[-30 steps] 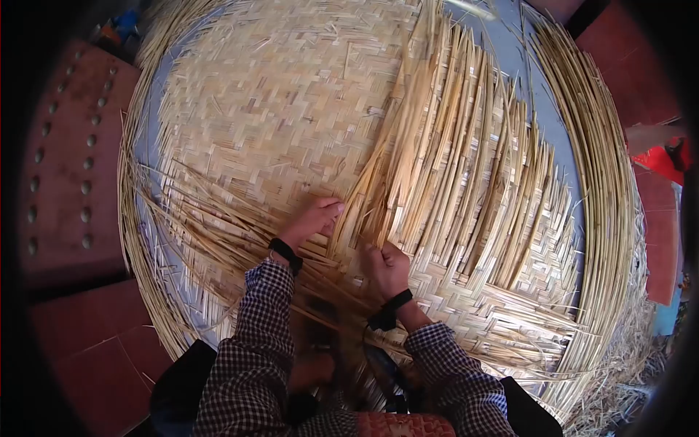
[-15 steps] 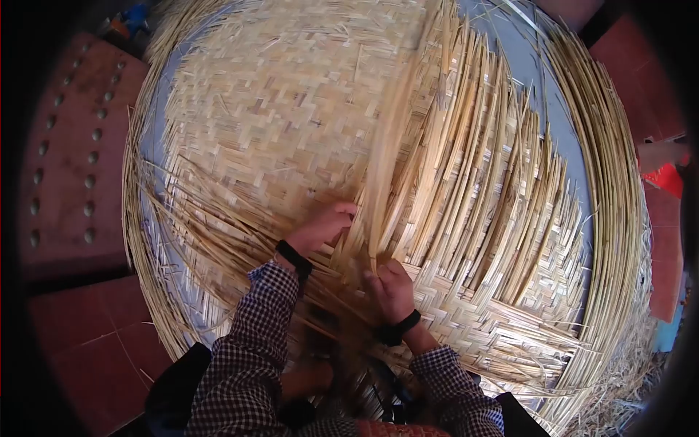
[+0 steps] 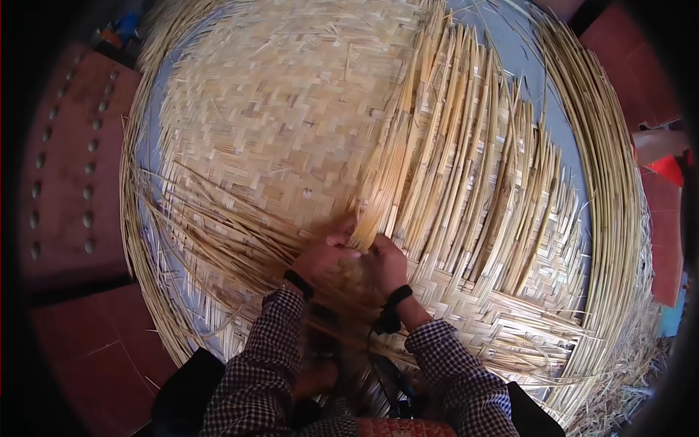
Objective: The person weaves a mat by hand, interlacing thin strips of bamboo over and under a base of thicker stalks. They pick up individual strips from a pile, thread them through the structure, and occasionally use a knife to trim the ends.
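A large mat of pale split reeds (image 3: 291,124) lies spread before me, its left part tightly woven. Loose reed strips (image 3: 368,218) run lengthwise along the weave's edge, their near ends gathered between my hands. My right hand (image 3: 389,264) is closed round these near ends, back of the hand upward. On their left side, my left hand (image 3: 324,256) is curled against the same ends, its fingers partly blurred and in shadow. Under and beside my left hand, more loose strips (image 3: 233,218) fan out to the left across the mat.
Long reed bundles curve along the right side (image 3: 611,189) and left side of the mat. Right of my hands lie raised lengthwise reeds (image 3: 466,160) over the weave. A red-brown studded panel (image 3: 69,167) stands at left; red floor tiles (image 3: 95,349) surround the mat.
The blurred lengthwise strips have come down against the mat's weave. My left hand has moved down and toward my right hand, which has shifted slightly upward; both now meet at the strips' ends.
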### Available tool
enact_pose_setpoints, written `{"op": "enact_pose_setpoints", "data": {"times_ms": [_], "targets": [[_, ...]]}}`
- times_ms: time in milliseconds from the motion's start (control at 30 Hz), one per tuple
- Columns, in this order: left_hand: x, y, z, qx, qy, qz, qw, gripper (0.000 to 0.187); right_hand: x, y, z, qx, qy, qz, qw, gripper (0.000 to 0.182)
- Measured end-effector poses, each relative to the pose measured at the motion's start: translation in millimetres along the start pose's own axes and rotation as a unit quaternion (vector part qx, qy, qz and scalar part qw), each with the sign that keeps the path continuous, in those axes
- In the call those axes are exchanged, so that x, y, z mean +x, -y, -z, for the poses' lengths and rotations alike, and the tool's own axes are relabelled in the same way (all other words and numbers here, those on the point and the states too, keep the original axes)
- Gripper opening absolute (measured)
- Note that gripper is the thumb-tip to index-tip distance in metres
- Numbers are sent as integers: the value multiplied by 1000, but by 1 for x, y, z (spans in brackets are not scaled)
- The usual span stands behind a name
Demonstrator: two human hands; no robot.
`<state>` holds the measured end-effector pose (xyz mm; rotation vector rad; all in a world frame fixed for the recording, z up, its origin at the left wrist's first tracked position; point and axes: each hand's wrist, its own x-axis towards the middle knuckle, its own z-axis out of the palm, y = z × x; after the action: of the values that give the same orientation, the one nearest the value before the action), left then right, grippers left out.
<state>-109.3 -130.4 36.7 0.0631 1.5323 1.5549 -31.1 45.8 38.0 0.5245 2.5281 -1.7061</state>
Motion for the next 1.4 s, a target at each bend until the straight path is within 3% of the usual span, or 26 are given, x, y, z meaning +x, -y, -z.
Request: {"op": "enact_pose_setpoints", "data": {"times_ms": [67, 100, 167, 233, 267, 367, 400, 467, 500, 567, 633, 733, 767, 833, 900, 933, 967, 1000, 1033, 1067, 1100, 1133, 1167, 1200, 1233, 1400], "targets": [[1, -1, 1, -15, -7, 27, 1000, 40, -3, -9, 1, -22, 28, 87, 996, 19], [2, -1, -1, -160, -37, -53, 985, 45, -2, -15, 5, -20, 49, 111, 992, 19], [1, -19, -15, -431, -89, -202, 875, 53, -12, -34, 1, 29, 66, 123, 990, 20], [-2, -29, 3, -454, -67, -267, 847, 55, 4, -48, -6, 112, 48, 152, 981, 22], [1, -7, 24, -431, -93, -261, 859, 52, 1, -40, 2, 296, 133, -56, 944, 23], [-22, 2, 25, -286, -243, -175, 910, 41, -19, -26, 18, 349, -39, 1, 936, 25], [-26, 4, 24, -231, -292, -162, 914, 36, -29, -52, 19, 123, -96, 82, 984, 34], [-25, 9, 15, -179, -383, -171, 890, 26, -55, -22, 38, -109, -15, -15, 994, 41], [-14, 13, 1, -185, -427, -195, 864, 22, -66, -11, 47, -225, 26, -63, 972, 45], [-11, 24, -14, -186, -469, -213, 837, 18, -79, -38, 38, -390, 82, 90, 913, 61], [-22, 32, -19, -178, -478, -219, 832, 18, -85, -38, 32, -458, 101, 46, 882, 69], [-42, 64, -9, -213, -464, -182, 840, 15, -84, -41, 27, -456, 144, 14, 878, 73], [-46, 47, 1, -293, -433, -216, 825, 17, -83, -38, 28, -463, 150, 6, 874, 73], [-58, 6, 37, -448, -357, -269, 774, 32, -83, -32, 28, -454, 167, -22, 875, 72], [-86, -37, 78, -432, -217, -333, 810, 55, -88, -31, 27, -438, 173, -54, 880, 71], [-107, -58, 95, -416, -197, -329, 824, 64, -90, -34, 26, -427, 171, -66, 885, 70], [-125, -77, 103, -383, -264, -310, 829, 66, -95, -36, 24, -414, 169, -76, 891, 69], [-147, -80, 120, -369, -212, -316, 848, 68, -102, -36, 26, -370, 140, -61, 916, 66], [-167, -95, 122, -385, -286, -279, 832, 71, -105, -40, 24, -334, 159, -56, 927, 65], [-198, -78, 162, -345, -240, -323, 848, 69, -105, -51, 30, -301, 154, -67, 939, 64], [-212, -55, 209, -339, -29, -415, 844, 85, -111, -64, 38, -265, 157, -39, 951, 63], [-231, -51, 215, -324, -106, -401, 850, 83, -117, -82, 40, -212, 127, 17, 969, 59], [-240, -55, 192, -307, -267, -358, 841, 81, -122, -82, 48, -113, 70, -13, 991, 51], [-252, -56, 172, -277, -382, -301, 829, 80, -128, -91, 65, -166, 74, 4, 983, 46], [-261, -51, 156, -256, -441, -256, 821, 78, -136, -79, 85, -216, 95, 29, 971, 41], [-292, -39, 125, -203, -527, -164, 809, 72, -151, -83, 162, -246, -78, 65, 964, 31]]}}
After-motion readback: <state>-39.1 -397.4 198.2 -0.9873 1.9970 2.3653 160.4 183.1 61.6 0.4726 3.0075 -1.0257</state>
